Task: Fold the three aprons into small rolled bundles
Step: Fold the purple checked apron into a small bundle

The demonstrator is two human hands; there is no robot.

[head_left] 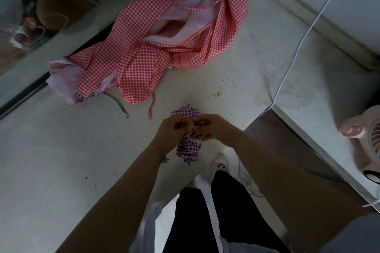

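Purple bundle (188,146): my left hand (171,129) and right hand (213,127) pinch it, covering its middle
Red aprons (156,33): heaped, count unclear

Only one view here, and it rides on my head, tipped forward and steeply down, almost straight over my own legs. It's a wide lens: the straight edges at the borders bow outward. My two forearms run up from the bottom edge to mid-picture, so my left hand (174,130) and right hand (211,127) sit close under the lens, just below the centre. The pale desk (61,160) spreads away toward the top, with the red-checked apron (156,47) lying farther off in the upper half. A pink fan (366,139) clips the right border. No second view, so nothing overlaps.
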